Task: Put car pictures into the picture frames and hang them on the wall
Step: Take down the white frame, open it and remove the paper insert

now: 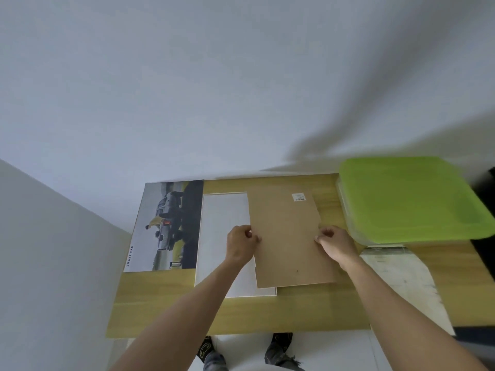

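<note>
A brown backing board (288, 236) with a small white label lies on the wooden table (241, 314), partly over a white sheet or mat (225, 236). My left hand (241, 245) pinches the board's left edge. On the opposite edge, my right hand (334, 245) grips it. A car picture (166, 226) marked "SMART CAR" lies flat at the table's far left, apart from both hands.
A clear storage bin with a green lid (409, 199) stands at the table's back right. A pale printed sheet (401, 282) lies at the right, overhanging the front edge. The white wall (241, 89) rises right behind the table. My feet show below the front edge.
</note>
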A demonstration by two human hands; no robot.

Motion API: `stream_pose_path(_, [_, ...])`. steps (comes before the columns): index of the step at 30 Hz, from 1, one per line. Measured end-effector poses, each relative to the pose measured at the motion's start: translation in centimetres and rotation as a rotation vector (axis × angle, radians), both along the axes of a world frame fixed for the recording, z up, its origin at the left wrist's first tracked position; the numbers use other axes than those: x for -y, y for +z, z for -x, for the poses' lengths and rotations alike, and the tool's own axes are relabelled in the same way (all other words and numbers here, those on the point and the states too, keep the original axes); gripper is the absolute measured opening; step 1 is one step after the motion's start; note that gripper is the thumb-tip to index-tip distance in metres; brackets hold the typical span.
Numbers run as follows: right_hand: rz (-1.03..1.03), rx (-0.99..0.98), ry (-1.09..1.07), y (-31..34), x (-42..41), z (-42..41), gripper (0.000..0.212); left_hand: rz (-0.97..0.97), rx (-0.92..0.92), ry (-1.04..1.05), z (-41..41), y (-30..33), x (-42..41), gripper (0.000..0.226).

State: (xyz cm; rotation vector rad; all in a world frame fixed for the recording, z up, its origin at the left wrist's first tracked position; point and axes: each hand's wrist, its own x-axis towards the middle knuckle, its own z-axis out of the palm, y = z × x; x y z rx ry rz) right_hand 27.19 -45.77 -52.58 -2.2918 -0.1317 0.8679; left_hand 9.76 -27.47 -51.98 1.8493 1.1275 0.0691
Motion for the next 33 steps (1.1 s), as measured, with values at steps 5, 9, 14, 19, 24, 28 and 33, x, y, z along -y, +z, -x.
stream_pose_path(5, [0.051, 0.077, 0.027, 0.1, 2.7, -1.4, 0.05, 0.008, -0.062, -0.046, -4.2, -1.0, 3.3, 0.008])
stream_pose_path(9, [0.093, 0.181, 0.1, -0.2, 3.3, -1.5, 0.046, -0.02, -0.124, -0.097, -5.8, -1.4, 4.8, 0.006])
stream_pose_path(14, [0.244, 0.266, 0.225, -1.3, 3.4, -1.3, 0.054, -0.128, -0.21, -0.192, -6.6, -1.8, 6.2, 0.005])
stream_pose_path(19, [0.374, 0.358, 0.362, -2.0, 3.2, -0.9, 0.048, -0.222, -0.317, -0.347, -7.7, -2.0, 8.0, 0.006])
stream_pose_path(24, [0.439, 0.442, 0.404, -2.3, 3.0, -1.0, 0.041, -0.26, -0.369, -0.353, -8.1, -1.9, 8.8, 0.017])
stream_pose_path(28, [0.478, 0.522, 0.422, -2.1, 2.6, -0.4, 0.037, -0.259, -0.304, -0.366, -7.5, -1.8, 8.0, 0.017])
stream_pose_path(33, [0.276, 0.539, 0.449, -1.4, -0.1, 1.8, 0.044, -0.368, -0.153, -0.349, -4.6, -0.9, 4.6, 0.042])
